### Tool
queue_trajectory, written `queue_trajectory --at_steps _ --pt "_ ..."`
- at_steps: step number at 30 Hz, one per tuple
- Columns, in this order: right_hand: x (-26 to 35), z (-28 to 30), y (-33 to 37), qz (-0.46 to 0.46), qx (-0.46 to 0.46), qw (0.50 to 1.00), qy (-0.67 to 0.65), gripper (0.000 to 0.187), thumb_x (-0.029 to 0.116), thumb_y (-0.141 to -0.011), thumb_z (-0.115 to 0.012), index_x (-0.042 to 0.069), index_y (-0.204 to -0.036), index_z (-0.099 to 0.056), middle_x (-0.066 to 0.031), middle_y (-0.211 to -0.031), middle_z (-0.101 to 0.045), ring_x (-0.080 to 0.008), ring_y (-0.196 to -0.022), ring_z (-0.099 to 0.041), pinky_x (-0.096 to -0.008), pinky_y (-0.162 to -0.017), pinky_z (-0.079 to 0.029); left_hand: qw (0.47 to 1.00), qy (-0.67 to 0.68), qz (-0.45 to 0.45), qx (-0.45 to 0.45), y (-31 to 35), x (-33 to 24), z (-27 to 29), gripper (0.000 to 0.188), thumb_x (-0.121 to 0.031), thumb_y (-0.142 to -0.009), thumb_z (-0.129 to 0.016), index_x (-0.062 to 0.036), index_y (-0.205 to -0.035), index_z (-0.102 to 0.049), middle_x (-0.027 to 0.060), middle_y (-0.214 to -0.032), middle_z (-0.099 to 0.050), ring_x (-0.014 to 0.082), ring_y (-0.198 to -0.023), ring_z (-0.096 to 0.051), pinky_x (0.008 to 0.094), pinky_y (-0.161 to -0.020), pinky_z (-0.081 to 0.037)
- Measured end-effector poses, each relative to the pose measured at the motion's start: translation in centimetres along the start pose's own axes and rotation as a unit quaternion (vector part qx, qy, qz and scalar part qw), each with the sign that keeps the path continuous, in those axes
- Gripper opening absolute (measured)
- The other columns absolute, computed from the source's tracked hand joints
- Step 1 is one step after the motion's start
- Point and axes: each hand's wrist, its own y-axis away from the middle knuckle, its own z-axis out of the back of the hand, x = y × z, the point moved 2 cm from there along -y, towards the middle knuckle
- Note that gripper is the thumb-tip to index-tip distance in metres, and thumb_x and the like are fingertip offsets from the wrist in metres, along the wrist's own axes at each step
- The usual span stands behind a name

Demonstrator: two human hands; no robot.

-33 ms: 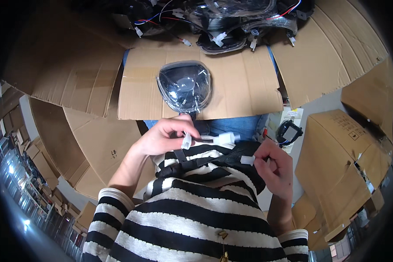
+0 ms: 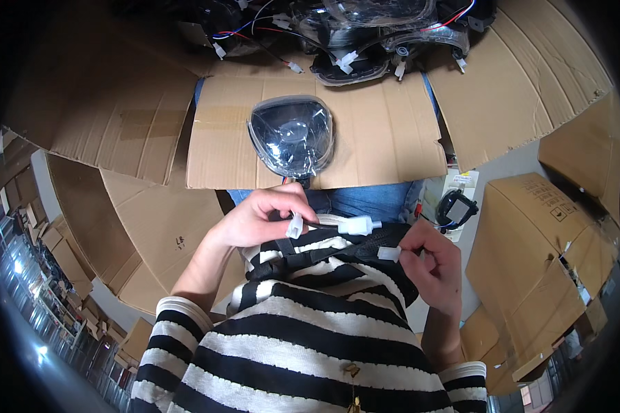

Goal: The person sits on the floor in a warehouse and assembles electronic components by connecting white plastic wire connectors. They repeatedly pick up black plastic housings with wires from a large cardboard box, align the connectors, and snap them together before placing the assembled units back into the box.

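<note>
While raised at chest, left hand (image 2: 258, 217) pinches white connector (image 2: 295, 226) | right hand (image 2: 430, 265) pinches white plug (image 2: 388, 254)

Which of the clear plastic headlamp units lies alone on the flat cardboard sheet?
The rounded clear-lensed headlamp in front of the person's hands: it sits by itself on the cardboard sheet, while the others are heaped with their wires at the far edge.

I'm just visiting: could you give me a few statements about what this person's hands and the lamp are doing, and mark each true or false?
1. The left hand pinches a white plug. True.
2. The right hand is empty. False: it pinches a small white connector.
3. The clear headlamp lies on cardboard. True.
4. The headlamp is in the person's hands. False: it lies beyond them, untouched.
</note>
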Motion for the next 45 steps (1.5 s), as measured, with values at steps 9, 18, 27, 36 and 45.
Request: queue_trajectory --at_steps 9,18,27,36,45 --pt "0.4 -0.7 -1.4 0.049 0.021 0.999 -0.009 0.003 -0.003 -0.072 -0.053 -0.001 -0.075 -0.053 -0.0052 -0.072 -0.047 -0.0106 -0.062 -0.045 -0.0208 -0.055 -0.037 0.978 -0.177 -0.079 -0.084 -0.3 -2.4 -1.4 0.028 -0.007 -0.073 -0.058 -0.0081 -0.101 -0.060 0.0066 -0.083 -0.060 0.0174 -0.071 -0.057 0.0275 -0.062 -0.044" --pt "0.6 -0.6 -1.5 0.051 0.034 0.998 -0.006 0.005 -0.004 -0.071 -0.054 -0.001 -0.074 -0.053 -0.0058 -0.071 -0.047 -0.0115 -0.062 -0.046 -0.0214 -0.054 -0.037 0.915 -0.298 -0.261 -0.078 -0.4 -4.9 -3.7 0.023 -0.016 -0.075 -0.056 -0.0015 -0.093 -0.061 0.0066 -0.075 -0.057 0.0182 -0.060 -0.051 0.0293 -0.056 -0.037" --pt "0.9 -2.3 -2.0 0.098 0.100 0.990 0.002 0.007 -0.002 -0.069 -0.057 0.002 -0.073 -0.054 -0.0049 -0.068 -0.054 -0.0187 -0.063 -0.047 -0.0283 -0.056 -0.038 0.972 0.009 -0.116 0.203 -0.9 -2.8 -1.4 0.017 -0.017 -0.083 -0.054 -0.0058 -0.089 -0.065 0.0078 -0.058 -0.054 0.0203 -0.054 -0.050 0.0286 -0.054 -0.038" --pt "1.1 -3.3 -2.2 0.120 0.095 0.987 0.042 0.008 0.000 -0.069 -0.057 0.004 -0.073 -0.052 -0.0058 -0.068 -0.054 -0.0208 -0.061 -0.047 -0.0300 -0.056 -0.037 0.958 0.057 -0.096 0.265 -1.1 -2.4 -1.2 0.019 -0.018 -0.084 -0.052 -0.0041 -0.085 -0.066 0.0068 -0.058 -0.054 0.0189 -0.052 -0.047 0.0289 -0.052 -0.036" --pt "1.5 -4.2 -1.6 0.190 0.068 0.965 0.167 0.012 0.000 -0.065 -0.058 0.005 -0.071 -0.049 -0.0070 -0.065 -0.047 -0.0248 -0.059 -0.046 -0.0333 -0.053 -0.038 0.955 0.077 -0.067 0.278 -1.2 -1.8 -1.7 0.025 -0.017 -0.088 -0.046 -0.0018 -0.079 -0.064 0.0071 -0.061 -0.056 0.0174 -0.053 -0.048 0.0282 -0.051 -0.036"
